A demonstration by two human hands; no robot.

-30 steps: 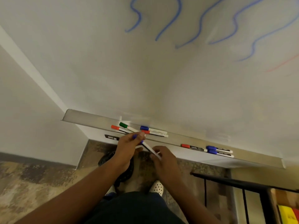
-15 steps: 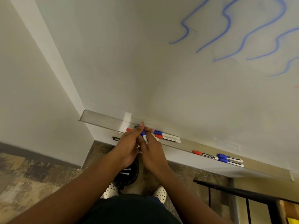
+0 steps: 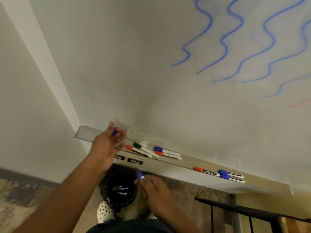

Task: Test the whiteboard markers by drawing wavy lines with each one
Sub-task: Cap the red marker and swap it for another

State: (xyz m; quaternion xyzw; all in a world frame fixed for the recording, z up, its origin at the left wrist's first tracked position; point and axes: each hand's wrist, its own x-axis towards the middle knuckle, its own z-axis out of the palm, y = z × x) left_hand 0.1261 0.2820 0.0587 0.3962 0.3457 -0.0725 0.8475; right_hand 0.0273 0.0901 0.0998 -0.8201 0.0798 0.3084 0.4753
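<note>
My left hand [image 3: 106, 147] is raised over the left end of the metal marker tray [image 3: 87, 133] and grips a white marker [image 3: 115, 132] with a blue end; it is blurred. My right hand [image 3: 152, 188] is lower, below the tray, and pinches a blue cap [image 3: 139, 174]. On the tray lie a green marker [image 3: 138, 145], red markers [image 3: 129, 147] [image 3: 198, 169] and blue markers [image 3: 158, 149] [image 3: 223, 172], all capped. The whiteboard [image 3: 151, 64] carries several blue wavy lines [image 3: 205, 31] at the upper right.
A black bin [image 3: 107, 192] stands on the floor under the tray with a few markers inside. My white perforated shoes [image 3: 104, 212] are beside it. A black metal frame [image 3: 235, 207] sits at the lower right. A faint red stroke [image 3: 299, 103] marks the board's right edge.
My hands were together on a blue marker at the tray; now they have pulled apart, the left up and left with the marker, the right down with the cap.
</note>
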